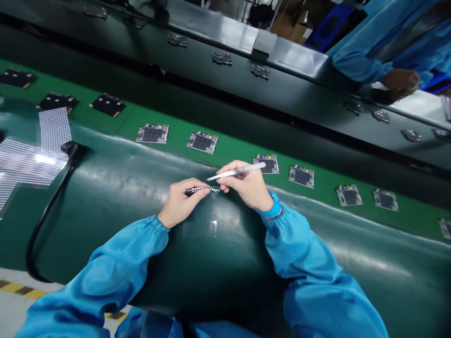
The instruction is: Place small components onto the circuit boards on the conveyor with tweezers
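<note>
My left hand [181, 203] is closed on a thin dark strip with small bright parts along it [201, 189], held just above the dark green mat [134, 188]. My right hand [246, 184] pinches a pair of silver tweezers [237, 172], whose tips meet the strip's right end. Both wrists rest on the mat, sleeves are blue, and a blue band sits on the right wrist.
Circuit boards [152, 134] lie in a row on the green conveyor belt [116, 122] beyond the mat. More boards sit on a darker far belt [310, 101]. Another person in blue [387, 61] works at top right. A black cable [49, 206] curves at left.
</note>
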The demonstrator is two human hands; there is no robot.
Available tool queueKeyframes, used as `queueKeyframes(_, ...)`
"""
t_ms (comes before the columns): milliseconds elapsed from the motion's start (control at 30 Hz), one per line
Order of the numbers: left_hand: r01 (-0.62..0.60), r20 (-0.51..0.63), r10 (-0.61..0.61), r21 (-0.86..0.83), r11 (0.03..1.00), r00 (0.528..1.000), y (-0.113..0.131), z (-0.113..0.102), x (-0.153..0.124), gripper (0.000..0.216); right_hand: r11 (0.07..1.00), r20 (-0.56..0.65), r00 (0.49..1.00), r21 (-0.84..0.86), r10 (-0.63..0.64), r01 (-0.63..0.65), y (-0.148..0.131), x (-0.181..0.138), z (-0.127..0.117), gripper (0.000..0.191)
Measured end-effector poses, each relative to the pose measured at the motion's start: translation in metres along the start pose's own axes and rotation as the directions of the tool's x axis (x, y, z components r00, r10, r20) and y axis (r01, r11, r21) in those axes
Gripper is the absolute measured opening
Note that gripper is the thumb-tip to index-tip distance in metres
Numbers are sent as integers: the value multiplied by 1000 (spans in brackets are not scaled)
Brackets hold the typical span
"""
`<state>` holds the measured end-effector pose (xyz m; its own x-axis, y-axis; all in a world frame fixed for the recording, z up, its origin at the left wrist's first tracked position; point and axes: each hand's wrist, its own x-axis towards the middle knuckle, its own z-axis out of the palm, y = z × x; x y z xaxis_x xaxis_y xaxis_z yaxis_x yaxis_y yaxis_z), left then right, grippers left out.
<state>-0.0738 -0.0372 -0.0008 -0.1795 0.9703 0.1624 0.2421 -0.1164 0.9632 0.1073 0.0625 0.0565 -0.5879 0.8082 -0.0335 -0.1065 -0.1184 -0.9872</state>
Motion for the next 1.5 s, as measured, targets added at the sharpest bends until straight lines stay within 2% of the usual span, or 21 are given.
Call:
queueKeyframes(133, -30, 12, 30, 5, 1000, 999, -3, 6, 4, 11, 999, -43, 998, -27, -43, 42, -2, -8, -1, 30)
queueKeyframes(233, -45, 16, 45, 12, 999, 999, -5, 7, 3, 11, 1000, -71, 997, -7, 16, -17, -1, -10, 0, 34)
queueKeyframes(400, -76, 35, 76, 1, 997, 997, -4, 6, 1, 10, 997, -52, 997, -35, 62, -64, 0, -8, 3, 31)
queueKeyframes(667, -90, 80, 92, -25, 996, 993, -2, 6, 2, 8, 999, -47, 998, -5, 49, -49, 7, -7, 10, 28)
queueKeyframes(967, -83, 70, 83, -10, 997, 994, 2, 5, 2, 9, 996, -31, 997, -52, 70, -71, 4, -7, 11, 28)
queueKeyframes(1133, -78, 58, 78, -9, 997, 995, 2, 6, 2, 9, 996, -75, 997, -78, 30, -36, 3, -6, 7, 30)
queueKeyframes(1233, -66, 55, 65, 9, 998, 996, 2, 6, 2, 9, 993, -134, 990, -118, -32, 16, 6, 15, -6, 31)
queueKeyframes(1333, -63, 52, 63, 7, 998, 997, 2, 6, 2, 8, 984, -223, 970, -168, -97, 60, 15, 60, -23, 30)
queueKeyframes(1500, -63, 40, 62, 9, 998, 997, 3, 6, 2, 6, 976, -348, 934, -216, -80, 3, 35, 133, -46, 22)
